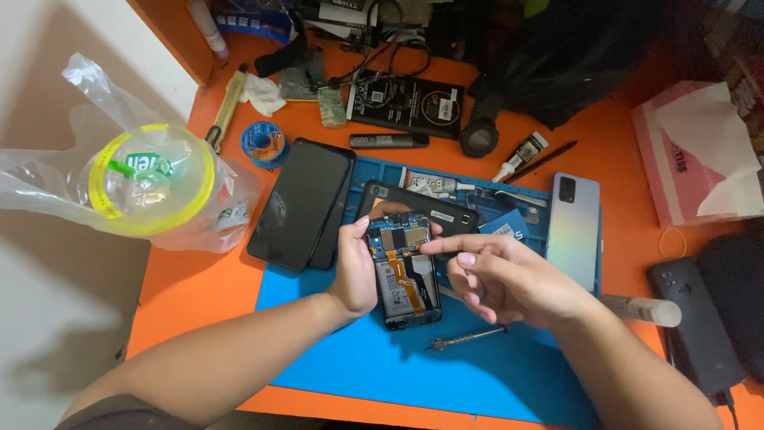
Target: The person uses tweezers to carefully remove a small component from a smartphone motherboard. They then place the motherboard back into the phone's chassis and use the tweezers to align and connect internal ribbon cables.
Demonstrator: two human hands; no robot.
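Note:
An opened smartphone (406, 275) with its back off shows a circuit board, orange flex cables and a battery. My left hand (354, 271) grips its left edge, holding it just above the blue work mat (446, 374). My right hand (497, 279) hovers at the phone's right side, its fingers curled, with what looks like thin black tweezers (438, 251) pinched and pointing at the upper board. A black rear cover (418, 205) lies just behind the phone. A small screwdriver (465, 340) rests on the mat below my right hand.
A black phone (301, 203) lies face up left of the mat and a silver phone (571, 227) lies on its right edge. A plastic bag with a yellow-rimmed cup (151, 183) sits at the left. A tissue box (696, 151), solder spool (263, 143) and glue tubes crowd the orange desk.

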